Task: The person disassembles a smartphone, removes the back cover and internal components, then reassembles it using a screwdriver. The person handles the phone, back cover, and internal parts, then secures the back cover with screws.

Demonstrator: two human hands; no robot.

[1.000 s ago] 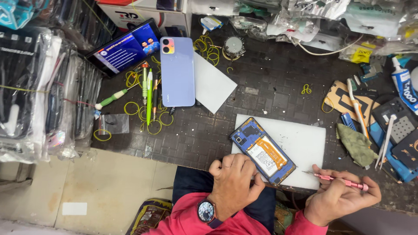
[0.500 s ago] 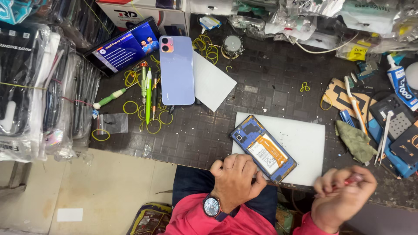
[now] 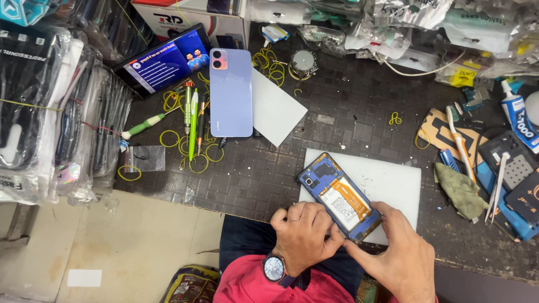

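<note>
- The opened phone (image 3: 339, 197) lies tilted on a white mat (image 3: 393, 179), near the front edge of the dark table (image 3: 348, 118). Its back is off, and a battery with an orange strip shows inside.
- The left hand (image 3: 305, 235) rests on the near left end of the opened phone. Its fingers are curled and pinch the phone's edge. A watch sits on that wrist.
- The right hand (image 3: 401, 255) touches the near right corner of the opened phone. Its fingers are spread a little, and the first finger points at the phone's near edge.
- Farther away on the left lies a purple phone (image 3: 231, 92), back side up. It lies partly on a white sheet (image 3: 278, 109).
- A tablet (image 3: 164, 60) with a lit screen leans at the far left.
- Green and black pens (image 3: 193, 120) and yellow rubber bands (image 3: 196, 157) lie beside the purple phone.
- A green cloth (image 3: 460, 191) lies just right of the mat, beside tools and a glue tube (image 3: 515, 115).
</note>
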